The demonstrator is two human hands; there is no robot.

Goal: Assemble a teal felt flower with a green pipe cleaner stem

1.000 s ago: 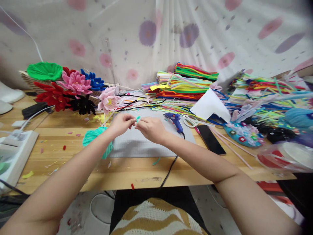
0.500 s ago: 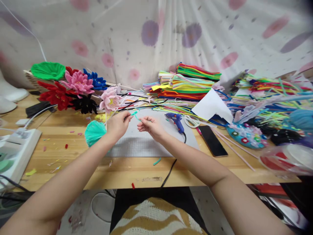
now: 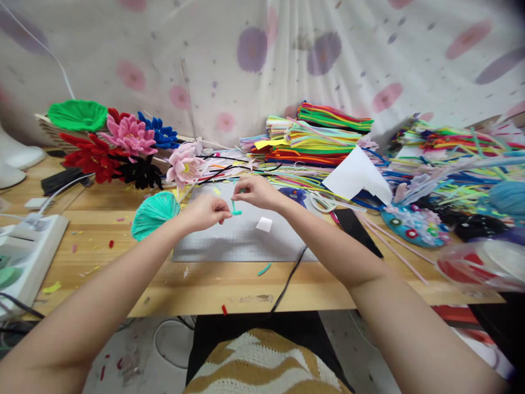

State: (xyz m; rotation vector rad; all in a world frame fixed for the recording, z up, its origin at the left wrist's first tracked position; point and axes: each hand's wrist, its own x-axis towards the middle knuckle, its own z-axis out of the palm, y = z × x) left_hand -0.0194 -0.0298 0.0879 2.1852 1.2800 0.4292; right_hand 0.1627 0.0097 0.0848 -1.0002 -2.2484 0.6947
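Observation:
Over the grey mat (image 3: 246, 249), my left hand (image 3: 210, 212) is closed in a pinch on a short teal pipe cleaner (image 3: 236, 212). Just above and to the right, my right hand (image 3: 257, 191) has its fingertips pinched together at the upper part of the same teal piece. Left of my left forearm lies a round, pleated teal pipe-cleaner shape (image 3: 155, 216). A small white paper piece (image 3: 264, 224) rests on the mat below my right wrist. The blue glue gun (image 3: 296, 193) is partly hidden behind my right arm.
Pipe-cleaner flowers (image 3: 130, 135) stand at the back left. Bundled pipe cleaners (image 3: 315, 143) are stacked behind the mat. To the right are scissors (image 3: 322, 202), a phone (image 3: 361, 232) and a white sheet (image 3: 356, 175). A power strip (image 3: 45, 235) sits at the left edge.
My left hand has come down and slightly right, while my right hand has risen. The teal piece now hangs lower between them. The small white paper is now uncovered; the glue gun is more hidden.

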